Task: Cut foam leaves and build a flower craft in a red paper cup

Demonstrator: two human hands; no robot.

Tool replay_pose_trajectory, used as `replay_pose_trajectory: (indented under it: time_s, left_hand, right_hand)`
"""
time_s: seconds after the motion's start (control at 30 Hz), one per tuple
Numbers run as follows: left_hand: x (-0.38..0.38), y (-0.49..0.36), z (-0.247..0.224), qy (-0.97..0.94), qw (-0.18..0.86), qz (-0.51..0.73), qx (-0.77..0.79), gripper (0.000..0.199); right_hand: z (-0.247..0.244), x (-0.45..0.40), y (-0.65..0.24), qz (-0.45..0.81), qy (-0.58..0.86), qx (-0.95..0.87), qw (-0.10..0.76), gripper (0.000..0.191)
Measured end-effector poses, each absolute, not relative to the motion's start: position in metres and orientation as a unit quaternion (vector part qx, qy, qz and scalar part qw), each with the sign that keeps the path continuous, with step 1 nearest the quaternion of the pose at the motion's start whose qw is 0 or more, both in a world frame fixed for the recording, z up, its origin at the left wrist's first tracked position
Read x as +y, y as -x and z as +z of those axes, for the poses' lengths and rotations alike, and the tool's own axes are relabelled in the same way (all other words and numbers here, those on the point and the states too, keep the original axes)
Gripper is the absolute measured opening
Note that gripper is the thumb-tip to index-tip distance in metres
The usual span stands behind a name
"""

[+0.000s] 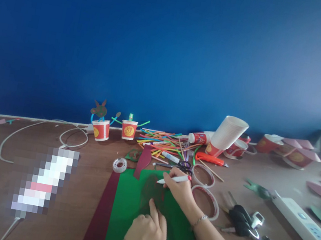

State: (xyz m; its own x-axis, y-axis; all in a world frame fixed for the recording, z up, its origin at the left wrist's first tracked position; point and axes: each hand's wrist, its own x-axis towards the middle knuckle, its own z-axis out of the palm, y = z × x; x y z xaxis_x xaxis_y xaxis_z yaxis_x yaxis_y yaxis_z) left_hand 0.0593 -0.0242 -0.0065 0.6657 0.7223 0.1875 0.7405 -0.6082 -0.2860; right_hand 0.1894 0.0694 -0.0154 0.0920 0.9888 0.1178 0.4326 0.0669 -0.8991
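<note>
A sheet of green paper (125, 205) lies over a maroon sheet (101, 209) on the table. My right hand (177, 189) grips a white marker (181, 178) with a red end, its tip at the green sheet's upper part. Faint dark red marks show near the tip. My left hand (146, 235) rests on the same sheet, index finger stretched forward and the others partly curled, holding nothing. Just beyond the sheet are a maroon paper cutout (143, 160), a small tape roll (115, 165) and dark-handled scissors (185, 165).
Behind lie several coloured sticks (160, 139), an orange utility knife (209, 158) and a leaning stack of paper cups (224, 133). Decorated cups (128, 131) stand by the blue wall. Rightward are large tape rolls (215, 206), keys (239, 218) and a power strip (300, 223).
</note>
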Motion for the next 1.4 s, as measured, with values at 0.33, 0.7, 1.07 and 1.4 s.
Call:
replay_pose_trajectory:
  time_s: [0.33, 0.7, 1.07, 1.4]
  left_hand:
    - [-0.0242, -0.0595, -0.0070, 0.896, 0.169, -0.034, -0.408, 0.029]
    - [-0.0242, -0.0589, -0.0082, 0.897, 0.168, -0.030, -0.408, 0.030]
    - [-0.0226, -0.0585, -0.0054, 0.898, 0.184, -0.049, -0.396, 0.028]
    - [-0.0231, -0.0578, -0.0043, 0.902, 0.185, -0.032, -0.389, 0.031]
  right_hand:
    - [-0.0132, 0.0700, -0.1894, 0.307, 0.612, -0.606, 0.405, 0.022]
    - [-0.0129, 0.0691, -0.1900, 0.319, 0.612, -0.606, 0.396, 0.022]
    - [-0.0137, 0.0698, -0.1908, 0.320, 0.601, -0.595, 0.427, 0.022]
    - [-0.0111, 0.0690, -0.1902, 0.330, 0.598, -0.571, 0.456, 0.025]
